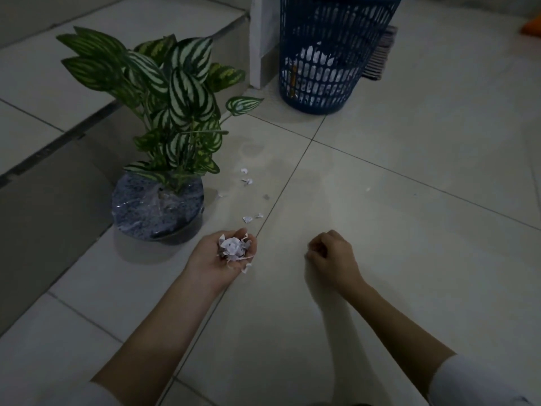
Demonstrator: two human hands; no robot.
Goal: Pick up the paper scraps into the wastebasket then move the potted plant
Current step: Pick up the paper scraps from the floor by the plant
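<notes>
My left hand (215, 260) is palm up just above the floor, cupped around a pile of white paper scraps (234, 248). One scrap (246, 268) hangs off its edge. Several more loose scraps (247, 219) lie scattered on the tiles beyond it, up to a far one (244, 170). The potted plant (158, 206), with striped green leaves and a dark speckled pot, stands directly left of those scraps. My right hand (332, 254) rests knuckles-up on the floor, fingers curled; nothing shows in it. The blue mesh wastebasket (325, 83) stands at the back with white paper inside.
A raised tiled step (73, 83) runs along the left behind the plant. A white panel (262, 54) stands left of the basket, a striped mat (380, 57) lies behind it, and something orange (531, 29) shows at the far right edge.
</notes>
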